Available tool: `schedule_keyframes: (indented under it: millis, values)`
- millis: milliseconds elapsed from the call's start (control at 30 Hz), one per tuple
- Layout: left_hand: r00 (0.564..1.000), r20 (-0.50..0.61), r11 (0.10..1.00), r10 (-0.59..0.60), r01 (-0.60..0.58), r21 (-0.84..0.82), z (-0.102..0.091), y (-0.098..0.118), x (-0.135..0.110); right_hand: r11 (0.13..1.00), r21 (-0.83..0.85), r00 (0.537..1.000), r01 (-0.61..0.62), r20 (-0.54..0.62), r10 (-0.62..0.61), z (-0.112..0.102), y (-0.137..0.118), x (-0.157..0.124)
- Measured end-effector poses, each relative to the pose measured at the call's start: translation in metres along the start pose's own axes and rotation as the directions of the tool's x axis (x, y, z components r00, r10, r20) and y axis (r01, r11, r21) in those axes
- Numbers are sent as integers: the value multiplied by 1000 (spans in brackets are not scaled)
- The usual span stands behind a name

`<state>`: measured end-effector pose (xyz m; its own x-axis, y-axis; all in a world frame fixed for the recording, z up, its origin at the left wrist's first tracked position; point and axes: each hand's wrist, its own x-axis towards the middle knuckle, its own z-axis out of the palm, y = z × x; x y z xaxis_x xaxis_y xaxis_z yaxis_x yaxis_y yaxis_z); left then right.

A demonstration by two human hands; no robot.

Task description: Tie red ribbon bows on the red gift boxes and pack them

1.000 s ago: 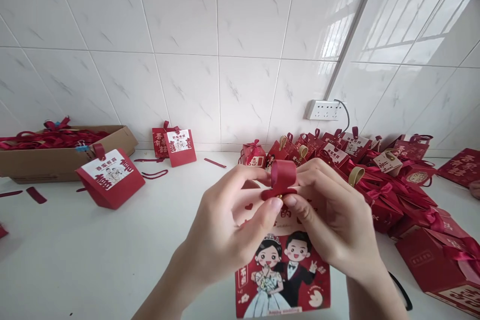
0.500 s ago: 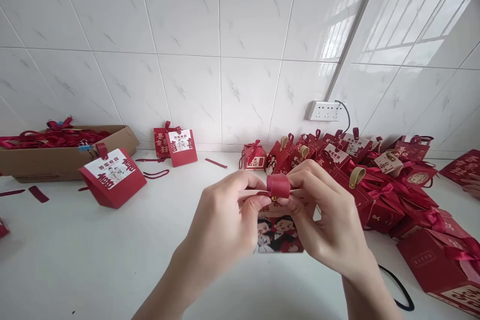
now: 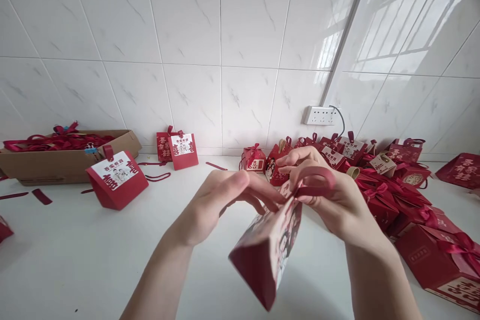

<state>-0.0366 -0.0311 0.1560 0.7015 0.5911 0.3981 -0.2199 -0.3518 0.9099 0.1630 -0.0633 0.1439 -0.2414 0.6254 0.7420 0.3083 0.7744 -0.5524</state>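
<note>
A red wedding favor box (image 3: 257, 262) with cartoon figures on its side is held tilted above the white table, one triangular end facing me. My right hand (image 3: 332, 202) pinches its top edge, beside the red strap loop (image 3: 318, 177) that stands up over the fingers. My left hand (image 3: 223, 200) reaches across from the other side with its fingers stretched out, their tips at the box's upper edge. The left thumb lies above those fingers and grips nothing. Part of the box's top is hidden by the hands.
Many finished-looking red boxes (image 3: 378, 210) crowd the right side. A cardboard box (image 3: 56, 165) of red ribbons stands at the far left, near a standing red box (image 3: 120, 185) with a white label. Against the tiled wall are two more boxes and a power strip (image 3: 320, 115).
The favor box has turned from facing me to a slanted, end-on pose. My left hand has let go of its pinch at the top; my right hand keeps hold near the strap.
</note>
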Motion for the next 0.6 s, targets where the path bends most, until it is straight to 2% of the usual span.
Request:
schedule_keyframes:
  millis: [100, 200, 267, 367, 500, 600]
  values:
    - [998, -43, 994, -50, 54, 97, 5, -7, 6, 958, 287, 997, -5, 78, -19, 1, 9, 0]
    - [991, -51, 974, -126, 133, 185, 14, -14, 11, 881, 471, 993, -48, 117, -9, 7, 18, 1]
    - [985, -16, 974, -170, 171, 146, 17, -16, 13, 859, 508, 993, -64, 115, 6, 9, 21, 2]
    - [980, 22, 977, -199, 197, 76, 15, -18, 14, 879, 476, 995, -29, 93, -18, 9, 24, 3]
    - [984, -1, 983, -178, 178, 52, 12, -18, 13, 876, 481, 986, 10, 140, -88, 10, 22, 5]
    - [988, 76, 990, -135, 137, -23, 15, -11, 9, 859, 512, 990, -27, 133, -48, 14, 18, 5]
